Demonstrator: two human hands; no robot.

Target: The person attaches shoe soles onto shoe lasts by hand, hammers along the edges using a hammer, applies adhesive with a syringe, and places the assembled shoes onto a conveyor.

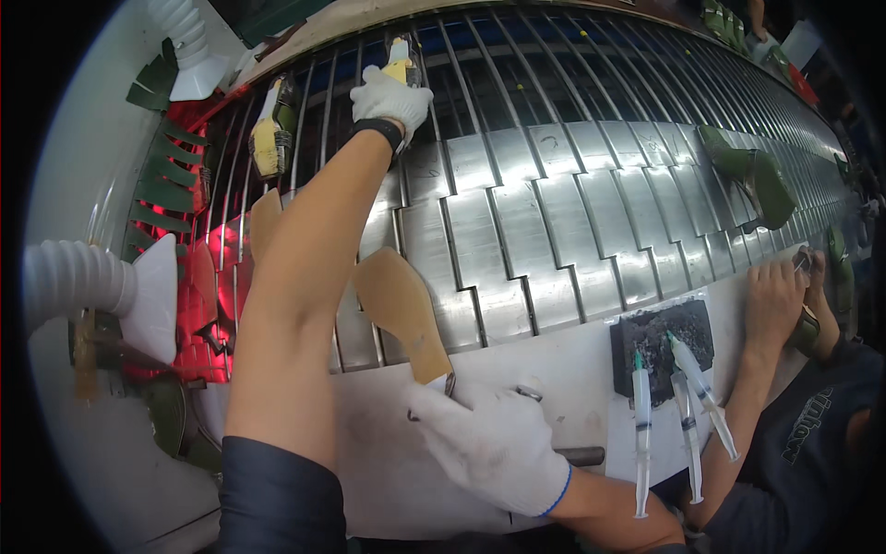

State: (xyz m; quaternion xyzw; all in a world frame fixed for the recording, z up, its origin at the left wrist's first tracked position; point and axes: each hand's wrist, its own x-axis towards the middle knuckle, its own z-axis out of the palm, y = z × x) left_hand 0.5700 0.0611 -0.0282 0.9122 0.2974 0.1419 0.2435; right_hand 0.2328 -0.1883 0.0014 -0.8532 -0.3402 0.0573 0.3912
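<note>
My left hand [392,100], in a white glove with a dark band at the wrist, reaches out over the conveyor. Its fingers close over the near end of a yellow-and-dark shoe last [400,62] lying on the metal rods. My right hand [498,443], also gloved in white, is closed around a metal tool with a dark handle [581,456]; the grip hides most of it. Beside those fingers is the narrow end of a tan shoe sole [401,300], which overlaps the conveyor's near edge. A second tan sole [265,224] is partly hidden behind my left forearm.
Another yellow last [270,138] lies to the left, near white hoses [83,277] and red-lit slats. Three syringes [642,434] stick in a dark block [637,337] at right. A co-worker's hands [775,295] work beyond it, near a green shoe [752,175].
</note>
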